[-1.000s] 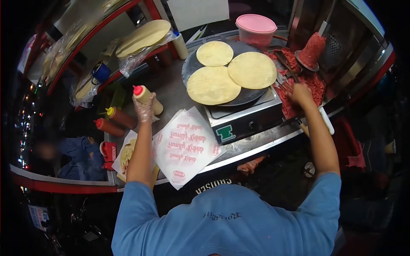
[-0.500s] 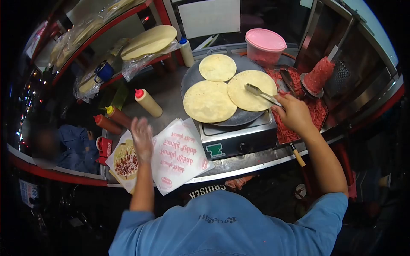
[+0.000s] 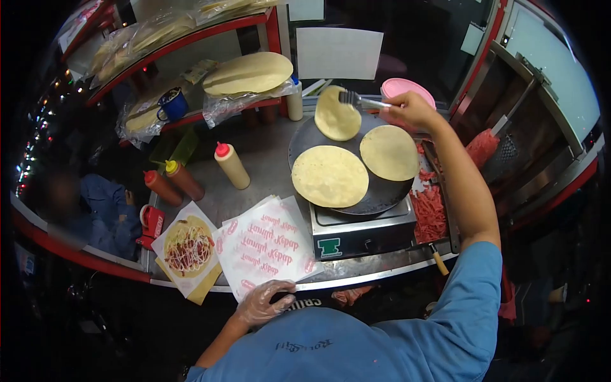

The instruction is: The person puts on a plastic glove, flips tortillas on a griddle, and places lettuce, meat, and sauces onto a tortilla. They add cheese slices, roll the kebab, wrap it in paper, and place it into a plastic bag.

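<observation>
My right hand [image 3: 412, 111] grips metal tongs [image 3: 372, 103] over the back of the round griddle [image 3: 302, 149]. The tongs' tips are at the upper edge of a small flatbread [image 3: 337, 118], which is tilted up off the griddle. Two larger flatbreads, one in front [image 3: 330, 177] and one at the right [image 3: 389, 153], lie flat on it. My left hand [image 3: 266, 302], in a clear plastic glove, is at the counter's front edge by the lower corner of the printed wrapping paper [image 3: 264, 245]. Its fingers are curved, thumb apart, holding nothing visible. Left of it lies a topped flatbread [image 3: 189, 248] on paper.
Squeeze bottles, one cream [image 3: 233, 167] and two red-brown [image 3: 186, 181], stand left of the griddle. Shredded red meat [image 3: 429, 213] fills a tray at right, with a wooden-handled tool [image 3: 439, 260]. A pink-lidded tub [image 3: 407, 92] stands behind. A person [image 3: 108, 210] is at far left.
My right hand has moved with the tongs from the right flatbread to the back one, whose edge has lifted. My left hand has drawn back from beside the topped flatbread to the counter's front edge.
</observation>
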A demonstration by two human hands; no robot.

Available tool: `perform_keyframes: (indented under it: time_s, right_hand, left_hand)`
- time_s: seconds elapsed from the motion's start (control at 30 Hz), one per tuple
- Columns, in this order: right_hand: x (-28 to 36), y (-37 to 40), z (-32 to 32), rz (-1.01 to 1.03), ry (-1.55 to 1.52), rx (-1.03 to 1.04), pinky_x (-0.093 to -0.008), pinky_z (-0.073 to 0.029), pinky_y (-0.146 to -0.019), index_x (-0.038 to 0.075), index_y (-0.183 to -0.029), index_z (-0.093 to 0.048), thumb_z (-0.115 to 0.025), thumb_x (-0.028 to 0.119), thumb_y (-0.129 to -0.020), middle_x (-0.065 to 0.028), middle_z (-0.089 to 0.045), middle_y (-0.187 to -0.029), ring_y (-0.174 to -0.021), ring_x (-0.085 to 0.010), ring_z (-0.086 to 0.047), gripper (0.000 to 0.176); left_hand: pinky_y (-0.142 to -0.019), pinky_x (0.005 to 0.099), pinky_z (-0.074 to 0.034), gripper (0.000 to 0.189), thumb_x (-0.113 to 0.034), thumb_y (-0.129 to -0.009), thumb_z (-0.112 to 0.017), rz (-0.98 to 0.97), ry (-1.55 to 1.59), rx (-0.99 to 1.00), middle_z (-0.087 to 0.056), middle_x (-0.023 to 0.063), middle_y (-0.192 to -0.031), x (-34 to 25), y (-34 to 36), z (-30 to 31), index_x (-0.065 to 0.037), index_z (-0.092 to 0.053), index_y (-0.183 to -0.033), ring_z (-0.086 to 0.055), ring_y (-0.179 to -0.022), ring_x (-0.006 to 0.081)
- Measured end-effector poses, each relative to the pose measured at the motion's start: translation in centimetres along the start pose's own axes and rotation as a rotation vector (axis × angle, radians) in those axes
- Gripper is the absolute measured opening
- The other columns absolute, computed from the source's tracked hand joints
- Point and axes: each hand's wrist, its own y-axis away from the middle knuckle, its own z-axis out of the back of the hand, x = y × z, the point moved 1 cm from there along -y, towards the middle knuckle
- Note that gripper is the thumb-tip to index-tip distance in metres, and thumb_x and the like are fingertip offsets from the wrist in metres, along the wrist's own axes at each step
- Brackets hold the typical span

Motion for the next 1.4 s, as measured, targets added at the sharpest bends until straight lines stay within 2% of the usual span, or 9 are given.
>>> perform_keyframes:
  time_s: [0.1,0.2,0.43,0.67,0.87,1.0,1.07,1.27,1.4]
  right_hand:
    - [4.6,3.5,3.0,0.325,0.198,-0.129,-0.0366,-0.054,-0.087,0.004,-0.118,-0.074,-0.078,0.023,-0.089,-0.0183,-0.076,-0.104,-0.092,-0.0264,-0.073,0.035]
    - [3.2,8.0,0.4,0.483,0.329,-0.180,-0.0405,-0.055,-0.083,0.007,-0.120,-0.073,-0.076,0.022,-0.089,-0.0167,-0.075,-0.103,-0.092,-0.0314,-0.072,0.035]
    - [7.2,25.6,-1.6,0.173,1.010,-0.194,-0.0388,-0.056,-0.067,0.007,-0.108,-0.068,-0.064,0.009,-0.083,-0.0087,-0.061,-0.089,-0.079,-0.0257,-0.066,0.025]
    - [1.0,20.0,-2.9,0.100,0.341,-0.445,-0.0503,-0.052,-0.074,0.003,-0.115,-0.070,-0.066,0.012,-0.091,-0.0200,-0.069,-0.086,-0.079,-0.0373,-0.070,0.026]
    - [-0.1,18.5,2.8,-0.419,-0.198,-0.050,-0.0335,-0.045,-0.048,-0.005,-0.111,-0.072,-0.066,0.021,-0.099,-0.0043,-0.061,-0.069,-0.051,-0.0117,-0.054,0.029]
    - [-3.6,19.7,0.4,-0.185,0.550,-0.303,-0.0483,-0.053,-0.075,0.001,-0.110,-0.070,-0.068,0.025,-0.095,-0.0233,-0.069,-0.089,-0.083,-0.0401,-0.069,0.028]
    - [0.2,21.7,-1.6,0.110,0.483,-0.570,-0.0464,-0.052,-0.073,0.003,-0.122,-0.066,-0.069,0.024,-0.095,-0.0201,-0.067,-0.093,-0.082,-0.0383,-0.068,0.034]
    - [1.7,23.0,-11.2,0.321,0.293,-0.300,-0.0366,-0.054,-0.081,0.004,-0.128,-0.066,-0.070,0.016,-0.095,-0.0165,-0.071,-0.109,-0.091,-0.0290,-0.071,0.035]
    - [-5.8,24.0,-9.3,-0.159,-0.048,-0.645,-0.0397,-0.053,-0.093,0.000,-0.128,-0.068,-0.065,0.025,-0.099,-0.0204,-0.074,-0.114,-0.106,-0.0316,-0.071,0.038]
  left_hand:
    - [-0.092,0.0362,-0.055,0.030,-0.023,-0.095,-0.074,0.132,0.072,-0.011,-0.073,0.0112,-0.112,0.4,1.8,0.7,-0.005,-0.067,-0.118,-0.071,-0.104,0.0264]
    - [-0.092,0.0354,-0.055,0.030,-0.022,-0.095,-0.074,0.220,0.130,0.042,-0.073,0.0100,-0.111,-0.2,3.0,2.6,-0.005,-0.067,-0.118,-0.071,-0.105,0.0248]
    - [-0.093,0.0359,-0.054,0.034,-0.028,-0.094,-0.075,0.076,0.204,0.044,-0.074,0.0105,-0.107,0.6,2.4,7.7,-0.004,-0.068,-0.117,-0.070,-0.105,0.0238]
    - [-0.090,0.0380,-0.055,0.032,-0.025,-0.096,-0.072,-0.343,0.034,0.431,-0.072,0.0124,-0.112,-5.4,-6.1,5.8,-0.005,-0.066,-0.121,-0.070,-0.104,0.0294]
    - [-0.093,0.0385,-0.055,0.029,-0.019,-0.094,-0.074,-0.251,0.107,0.446,-0.072,0.0120,-0.115,-4.4,-4.6,1.0,-0.004,-0.067,-0.117,-0.070,-0.108,0.0277]
    - [-0.095,0.0369,-0.054,0.031,-0.025,-0.096,-0.072,-0.092,0.066,0.342,-0.071,0.0113,-0.117,-3.1,-1.8,0.2,-0.007,-0.069,-0.121,-0.069,-0.109,0.0268]
    - [-0.097,0.0345,-0.053,0.030,-0.023,-0.098,-0.071,0.097,0.260,0.320,-0.071,0.0093,-0.117,-1.8,0.5,1.0,-0.005,-0.068,-0.122,-0.068,-0.110,0.0219]
    - [-0.095,0.0348,-0.052,0.019,-0.022,-0.101,-0.065,0.517,0.207,-0.385,-0.074,0.0061,-0.106,6.9,6.1,10.4,-0.005,-0.072,-0.110,-0.066,-0.103,0.0162]
    - [-0.084,0.0347,-0.055,0.026,-0.028,-0.102,-0.065,0.332,-0.096,-0.863,-0.073,0.0095,-0.103,11.2,8.5,15.5,-0.005,-0.070,-0.112,-0.068,-0.096,0.0182]
